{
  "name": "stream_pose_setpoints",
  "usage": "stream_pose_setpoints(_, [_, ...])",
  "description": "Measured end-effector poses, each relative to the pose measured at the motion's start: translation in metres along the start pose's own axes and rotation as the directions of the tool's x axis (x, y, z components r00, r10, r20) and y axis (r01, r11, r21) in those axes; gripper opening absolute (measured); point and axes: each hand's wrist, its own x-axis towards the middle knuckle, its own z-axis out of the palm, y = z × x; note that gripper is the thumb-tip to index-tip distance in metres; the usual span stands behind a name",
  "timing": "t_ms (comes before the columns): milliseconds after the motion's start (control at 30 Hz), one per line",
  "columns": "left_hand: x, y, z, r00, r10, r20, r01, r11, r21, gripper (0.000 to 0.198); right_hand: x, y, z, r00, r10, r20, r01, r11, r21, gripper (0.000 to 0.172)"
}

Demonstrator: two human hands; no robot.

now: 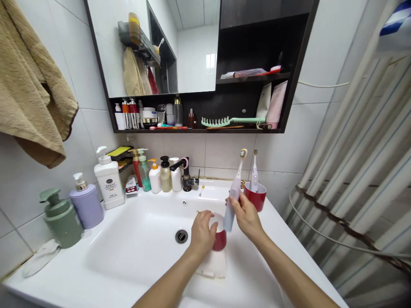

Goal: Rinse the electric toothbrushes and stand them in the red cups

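Note:
My right hand (248, 214) is wrapped round the handle of an electric toothbrush (235, 188), pale pink fading to light blue, held upright with its bristle head on top. Lower down over the sink, my left hand (203, 233) grips a red cup (220, 240) with a white inside, its fingers and thumb at the left side and rim. The cup's left part is hidden behind that hand. Below the cup lies a white cloth (213, 264) in the basin. A second red cup (257, 201) stands on the right ledge with another electric toothbrush (254, 175) in it.
The white sink (128, 248) has a black tap (186, 175) at the back. Several pump bottles (109, 179) line its left and rear edge. Above hangs a dark mirror cabinet (250, 98) with a green hairbrush (221, 122). White pipes covered with striped wrapping (362, 171) stand at right.

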Motion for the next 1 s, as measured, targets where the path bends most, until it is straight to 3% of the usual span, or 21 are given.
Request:
stream_pose_setpoints(67, [0.011, 0.005, -0.003, 0.986, -0.163, -0.028, 0.148, 0.947, -0.284, 0.021, -0.017, 0.0, 0.001, 0.983, 0.11, 0.148, -0.138, 0.97, 0.2, 0.025])
stream_pose_setpoints(100, [0.016, 0.008, -0.004, 0.967, -0.256, 0.013, 0.236, 0.869, -0.434, 0.022, -0.027, 0.003, 0.004, 0.953, 0.18, 0.246, -0.244, 0.934, 0.263, 0.026])
stream_pose_setpoints(167, [0.024, 0.013, -0.005, 0.912, -0.375, 0.166, 0.382, 0.628, -0.677, 0.025, -0.043, 0.01, 0.013, 0.872, 0.263, 0.413, -0.413, 0.848, 0.332, 0.029])
stream_pose_setpoints(233, [0.028, 0.016, -0.005, 0.866, -0.397, 0.303, 0.459, 0.393, -0.797, 0.025, -0.052, 0.017, 0.021, 0.797, 0.289, 0.53, -0.516, 0.783, 0.348, 0.032])
stream_pose_setpoints(333, [0.028, 0.014, -0.004, 0.822, -0.428, 0.375, 0.5, 0.227, -0.836, 0.019, -0.055, 0.023, 0.03, 0.745, 0.317, 0.587, -0.569, 0.761, 0.312, 0.032])
stream_pose_setpoints(467, [0.028, 0.009, -0.003, 0.789, -0.502, 0.354, 0.501, 0.193, -0.843, 0.015, -0.05, 0.024, 0.033, 0.8, 0.356, 0.483, -0.49, 0.852, 0.185, 0.025])
stream_pose_setpoints(600, [0.029, 0.008, -0.005, 0.75, -0.554, 0.361, 0.529, 0.177, -0.83, 0.015, -0.05, 0.023, 0.036, 0.754, 0.384, 0.534, -0.537, 0.827, 0.163, 0.024])
stream_pose_setpoints(733, [0.03, 0.008, -0.007, 0.765, -0.538, 0.356, 0.525, 0.199, -0.827, 0.013, -0.051, 0.021, 0.037, 0.814, 0.358, 0.457, -0.449, 0.888, 0.103, 0.021])
stream_pose_setpoints(900, [0.03, 0.008, -0.009, 0.728, -0.571, 0.379, 0.536, 0.13, -0.834, 0.011, -0.049, 0.016, 0.034, 0.694, 0.369, 0.618, -0.608, 0.76, 0.229, 0.023])
stream_pose_setpoints(1000, [0.03, 0.007, -0.009, 0.734, -0.566, 0.374, 0.529, 0.131, -0.839, 0.012, -0.049, 0.016, 0.034, 0.713, 0.374, 0.593, -0.576, 0.794, 0.193, 0.02])
